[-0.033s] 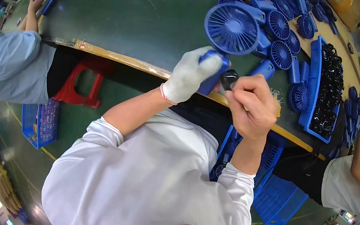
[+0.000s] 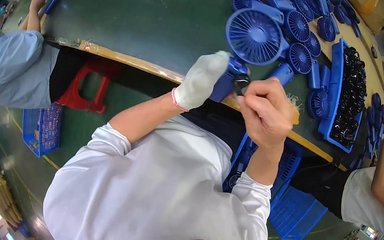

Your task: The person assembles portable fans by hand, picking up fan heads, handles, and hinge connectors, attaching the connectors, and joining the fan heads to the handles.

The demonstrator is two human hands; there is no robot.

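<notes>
My left hand [image 2: 199, 81], in a white glove, is wrapped round the handle of a blue handheld fan [image 2: 225, 86]. The round slatted head [image 2: 255, 36] tilts up and away from me over the table edge. My bare right hand [image 2: 268, 111] is closed, with thumb and forefinger pinching a small glossy black part [image 2: 241, 84]. That part is held against or very close to the right side of the fan's handle; whether it touches cannot be made out. My right fingers partly hide it.
Blue handheld fans [image 2: 297, 26] lie piled at the back right of the green table [image 2: 137, 20]. A blue tray [image 2: 334, 90] holds many small black parts. One co-worker [image 2: 12, 67] works at left, another [image 2: 374, 192] at right. Blue crates [image 2: 298, 212] and a red stool [image 2: 87, 87] stand below.
The fan's head has shifted slightly right and down. My left thumb has moved off the front of the handle, and my right hand with the black part has shifted slightly left.
</notes>
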